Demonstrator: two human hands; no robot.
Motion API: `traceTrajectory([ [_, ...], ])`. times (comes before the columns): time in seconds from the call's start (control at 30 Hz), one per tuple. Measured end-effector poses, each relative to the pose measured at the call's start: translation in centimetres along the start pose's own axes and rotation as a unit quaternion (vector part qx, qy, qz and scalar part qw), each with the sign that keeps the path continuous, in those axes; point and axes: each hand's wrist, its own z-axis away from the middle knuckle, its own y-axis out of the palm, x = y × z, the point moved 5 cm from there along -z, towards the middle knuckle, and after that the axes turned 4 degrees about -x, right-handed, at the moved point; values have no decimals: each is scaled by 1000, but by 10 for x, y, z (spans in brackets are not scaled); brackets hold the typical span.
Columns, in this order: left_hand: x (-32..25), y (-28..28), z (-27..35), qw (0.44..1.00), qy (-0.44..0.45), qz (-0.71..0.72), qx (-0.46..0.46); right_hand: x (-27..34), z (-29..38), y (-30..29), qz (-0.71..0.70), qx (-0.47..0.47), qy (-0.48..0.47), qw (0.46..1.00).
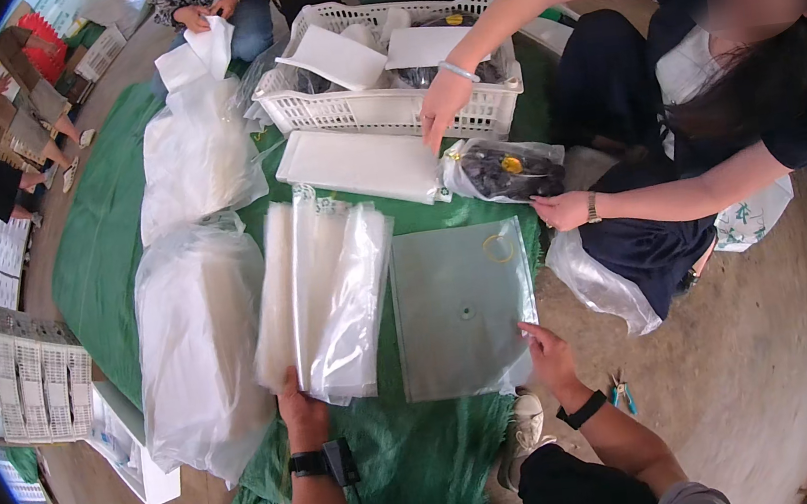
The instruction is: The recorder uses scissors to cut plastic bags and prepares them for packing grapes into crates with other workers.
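Observation:
A stack of clear plastic bags (330, 299) is gripped at its lower edge by my left hand (304, 408). My right hand (548, 355) touches the right edge of a flat clear plastic bag (456, 313), finger and thumb near its rim; whether it pinches the film I cannot tell. A yellow rubber band (499, 248) shows at the upper right of that bag. Beyond lies a stack of white paper sheets (363, 166). Beside it sits a bag of dark grapes (510, 167) with a yellow sticker.
A co-worker's hands (442, 107) are near the grapes at right. A white plastic crate (386, 107) holds bagged grapes and paper. Large white plastic bundles (203, 344) stand left on the green tarp (101, 251). Blue-handled pliers (624, 397) lie on the floor. Other people sit behind.

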Motion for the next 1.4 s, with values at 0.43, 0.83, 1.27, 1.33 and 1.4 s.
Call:
traceTrajectory([
  [0.43, 23, 3, -103, 987, -32, -134, -83, 7, 4, 8, -45, 18, -5, 999],
  [0.83, -24, 78, -27, 561, 450, -673, -171, 7, 4, 1, -20, 33, 47, 998],
  [1.27, -48, 54, -112, 682, 167, -701, -128, -2, 2, 7, -16, 40, 3, 999],
  [1.33, -43, 59, -116, 758, 91, -645, -34, -3, 0, 6, -19, 40, 10, 999],
  [1.4, -37, 66, -111, 815, 9, -577, 62, -2, 1, 8, -44, 36, -4, 998],
])
